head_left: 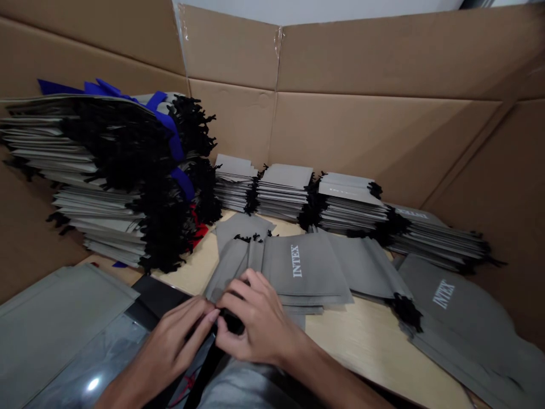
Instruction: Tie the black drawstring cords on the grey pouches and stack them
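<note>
Both of my hands meet low in the middle of the view. My left hand [176,338] has its fingers curled and pressed onto a small black object [232,322], which I cannot make out. My right hand [255,321] pinches the same black object from the other side. Just beyond my fingers lies a grey drawstring bag [304,267] printed INTEX, on top of a fan of similar bags. A dark flat item [159,295] lies under my left hand.
A tall stack of grey bags with black cords [106,176] and blue fabric [170,130] stands at left. Lower stacks [349,201] line the back. More INTEX bags [460,318] lie at right. Cardboard walls [361,113] enclose the wooden table [366,341]. Grey sheets [55,318] lie at bottom left.
</note>
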A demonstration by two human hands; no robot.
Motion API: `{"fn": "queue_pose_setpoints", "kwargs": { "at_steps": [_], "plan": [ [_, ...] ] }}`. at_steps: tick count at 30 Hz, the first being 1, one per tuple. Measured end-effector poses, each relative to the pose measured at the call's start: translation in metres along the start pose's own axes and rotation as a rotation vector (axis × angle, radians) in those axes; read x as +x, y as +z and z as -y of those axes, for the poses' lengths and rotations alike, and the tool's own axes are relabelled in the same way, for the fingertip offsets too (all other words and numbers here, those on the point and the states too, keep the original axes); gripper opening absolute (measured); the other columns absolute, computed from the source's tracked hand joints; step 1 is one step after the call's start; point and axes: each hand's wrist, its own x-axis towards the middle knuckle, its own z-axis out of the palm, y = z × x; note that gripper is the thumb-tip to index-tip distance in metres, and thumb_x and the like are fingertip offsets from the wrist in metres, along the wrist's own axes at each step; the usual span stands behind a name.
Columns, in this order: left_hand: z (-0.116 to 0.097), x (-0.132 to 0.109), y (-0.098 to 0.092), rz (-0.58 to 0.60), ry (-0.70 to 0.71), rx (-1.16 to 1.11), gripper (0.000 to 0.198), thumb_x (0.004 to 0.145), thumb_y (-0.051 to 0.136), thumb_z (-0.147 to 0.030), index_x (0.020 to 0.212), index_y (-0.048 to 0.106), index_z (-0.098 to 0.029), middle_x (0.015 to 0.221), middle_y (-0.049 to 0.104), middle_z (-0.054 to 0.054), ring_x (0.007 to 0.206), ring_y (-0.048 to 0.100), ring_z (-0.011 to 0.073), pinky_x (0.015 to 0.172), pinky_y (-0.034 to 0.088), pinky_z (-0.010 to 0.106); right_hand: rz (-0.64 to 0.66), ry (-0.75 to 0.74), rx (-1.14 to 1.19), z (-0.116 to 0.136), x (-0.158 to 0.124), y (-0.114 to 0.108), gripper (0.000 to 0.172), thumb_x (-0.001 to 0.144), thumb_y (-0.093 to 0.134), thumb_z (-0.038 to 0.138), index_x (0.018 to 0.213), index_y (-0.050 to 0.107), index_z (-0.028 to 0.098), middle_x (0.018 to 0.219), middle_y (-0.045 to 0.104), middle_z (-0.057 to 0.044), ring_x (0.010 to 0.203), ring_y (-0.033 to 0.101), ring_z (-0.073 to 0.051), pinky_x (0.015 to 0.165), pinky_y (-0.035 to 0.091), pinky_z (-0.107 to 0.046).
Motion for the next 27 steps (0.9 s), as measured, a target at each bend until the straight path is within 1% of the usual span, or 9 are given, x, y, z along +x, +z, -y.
{"fn": "queue_pose_setpoints", "kwargs": {
  "at_steps": [4,8,10,14,18,20,23,25,27],
  "plan": [
    [0.002,-0.004,0.005,-0.047,-0.074,-0.017,0.019,0.109,0.062,-0.019,0.094,0.071,-0.024,0.078,0.074,-0.006,0.067,0.073,0.0098,0.071,0.056,0.012,0.012,0.015,-0.056,0.002,0.000,0.002,0.008,0.087,0.070,0.023,0.092,0.064,0.024,0.090,0.063,0.000,0.092,0.048,-0.022,0.081,0.041,-0.037],
    [0.003,-0.006,0.007,-0.068,-0.168,-0.045,0.025,0.108,0.062,-0.024,0.085,0.070,-0.023,0.069,0.069,-0.007,0.055,0.065,0.0092,0.055,0.050,0.013,0.016,0.036,-0.064,0.002,-0.001,0.004,0.009,0.087,0.070,0.023,0.091,0.063,0.025,0.090,0.062,0.000,0.094,0.048,-0.023,0.084,0.040,-0.036],
    [0.004,-0.008,0.007,-0.067,-0.208,-0.059,0.027,0.108,0.061,-0.025,0.082,0.070,-0.023,0.067,0.066,-0.007,0.054,0.063,0.0091,0.051,0.048,0.013,0.021,0.030,-0.067,0.001,0.000,0.004,0.009,0.087,0.071,0.024,0.090,0.062,0.025,0.089,0.061,0.000,0.094,0.047,-0.023,0.083,0.040,-0.036],
    [0.006,-0.013,0.010,-0.060,-0.259,-0.079,0.031,0.110,0.058,-0.029,0.081,0.068,-0.022,0.068,0.066,-0.005,0.056,0.063,0.0106,0.054,0.050,0.014,0.035,0.012,-0.086,0.001,0.004,0.002,0.009,0.087,0.071,0.026,0.087,0.062,0.024,0.089,0.062,0.000,0.092,0.047,-0.022,0.082,0.039,-0.037],
    [0.007,-0.012,0.009,-0.028,-0.291,-0.085,0.033,0.111,0.056,-0.032,0.081,0.067,-0.022,0.067,0.062,-0.005,0.053,0.057,0.0106,0.047,0.044,0.015,0.068,0.025,-0.101,0.001,0.007,-0.002,0.006,0.089,0.071,0.028,0.089,0.066,0.024,0.091,0.064,0.000,0.093,0.048,-0.023,0.082,0.040,-0.037],
    [0.006,-0.009,0.006,-0.027,-0.282,-0.078,0.032,0.110,0.058,-0.032,0.082,0.068,-0.023,0.067,0.061,-0.006,0.053,0.057,0.0102,0.048,0.043,0.015,0.103,0.032,-0.090,0.000,0.008,-0.005,0.006,0.094,0.070,0.029,0.095,0.070,0.024,0.094,0.066,-0.001,0.096,0.050,-0.024,0.085,0.043,-0.038],
    [0.004,-0.005,-0.001,-0.030,-0.272,-0.077,0.030,0.110,0.058,-0.031,0.083,0.068,-0.023,0.068,0.063,-0.006,0.057,0.059,0.0104,0.054,0.047,0.014,0.151,0.042,-0.040,-0.004,0.009,-0.011,0.016,0.101,0.071,0.034,0.111,0.075,0.022,0.105,0.069,-0.004,0.101,0.054,-0.024,0.091,0.047,-0.038],
    [0.002,-0.004,-0.004,-0.022,-0.293,-0.089,0.031,0.111,0.056,-0.034,0.083,0.067,-0.024,0.069,0.063,-0.006,0.059,0.061,0.0110,0.057,0.049,0.013,0.166,0.040,-0.036,-0.008,0.009,-0.013,0.022,0.103,0.073,0.037,0.119,0.077,0.022,0.110,0.070,-0.005,0.104,0.055,-0.025,0.091,0.048,-0.038],
    [0.002,-0.005,-0.004,-0.010,-0.331,-0.098,0.034,0.112,0.054,-0.037,0.082,0.065,-0.024,0.069,0.062,-0.006,0.060,0.061,0.0116,0.058,0.050,0.014,0.181,0.028,-0.058,-0.010,0.008,-0.014,0.023,0.105,0.072,0.037,0.123,0.078,0.023,0.112,0.071,-0.006,0.104,0.055,-0.025,0.090,0.048,-0.039]
  ]
}}
